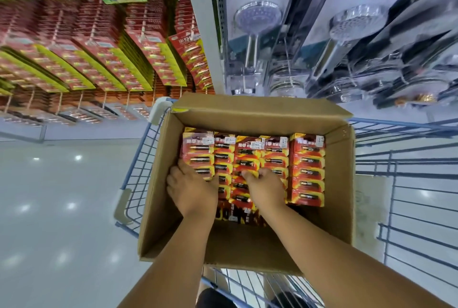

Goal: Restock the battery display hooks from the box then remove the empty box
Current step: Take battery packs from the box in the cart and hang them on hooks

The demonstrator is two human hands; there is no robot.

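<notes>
A person's left hand [192, 190] grips battery packs [198, 151] at the left end of an open cardboard box [161, 183]. Just right of it, the right hand [265, 185] pinches middle packs. The box sits in a blue cart [138, 166]; the battery display [99, 59] hangs beyond, upper left.

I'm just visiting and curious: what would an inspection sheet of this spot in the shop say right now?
Surface: cardboard box sits in a blue wire cart on a glossy pale floor.
Job's things: battery packs fill the box in rows; the display hooks at upper left are hung with red, yellow and green packs.
Clutter: nothing seen.
Hands: left hand and right hand are both inside the box, fingers curled on the packs.
Cables: nothing seen.
Surroundings: boxed shower heads hang at upper right; a second wire cart stands at the right.
</notes>
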